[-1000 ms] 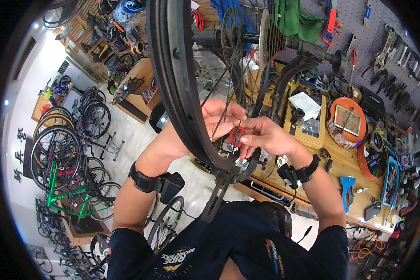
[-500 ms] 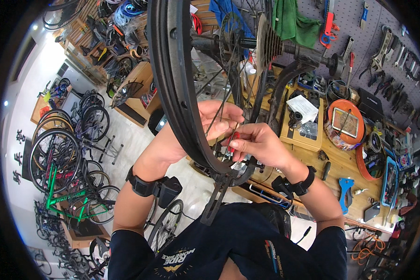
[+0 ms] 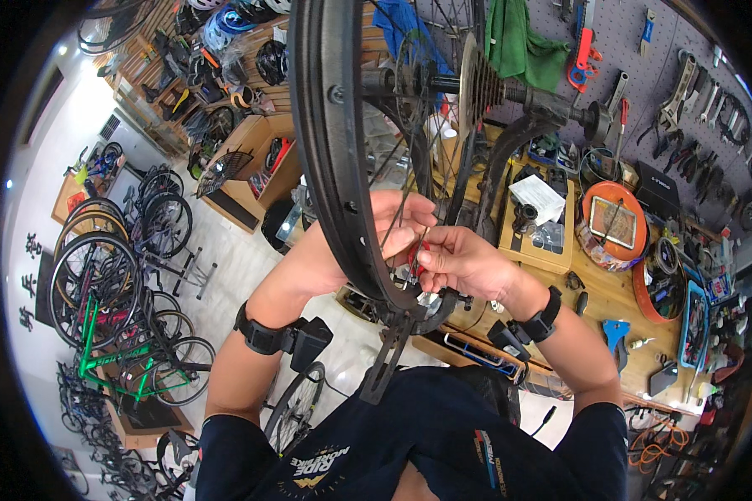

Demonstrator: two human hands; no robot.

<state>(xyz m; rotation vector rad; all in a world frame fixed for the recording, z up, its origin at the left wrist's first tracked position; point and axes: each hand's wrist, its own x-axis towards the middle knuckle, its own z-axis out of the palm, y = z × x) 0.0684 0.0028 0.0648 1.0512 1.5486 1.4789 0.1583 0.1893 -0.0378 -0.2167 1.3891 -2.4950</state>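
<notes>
A black bicycle wheel rim (image 3: 330, 150) stands upright in front of me, held in a black truing stand (image 3: 510, 146). Its sprocket cassette (image 3: 481, 83) is on the right side of the hub. My left hand (image 3: 397, 224) reaches around the rim among the spokes, thumb and fingers closed at a spoke (image 3: 409, 179). Close beside it, low in the wheel, my right hand (image 3: 464, 265) pinches a small red spoke wrench (image 3: 424, 253) at the spokes near the rim. The fingers partly cover the wrench, so its contact with a nipple cannot be made out.
A wooden workbench (image 3: 602, 292) on the right carries a cardboard tray (image 3: 533, 242), an orange round tin (image 3: 614, 221) and a blue-handled tool (image 3: 617, 338). Tools hang on the grey pegboard (image 3: 618, 42) behind. Bicycles, one with a green frame (image 3: 88, 334), stand on the left.
The upper rim now appears farther right, and its holes sit lower. Both hands stay close together at the same spokes, the right still pinching the red wrench.
</notes>
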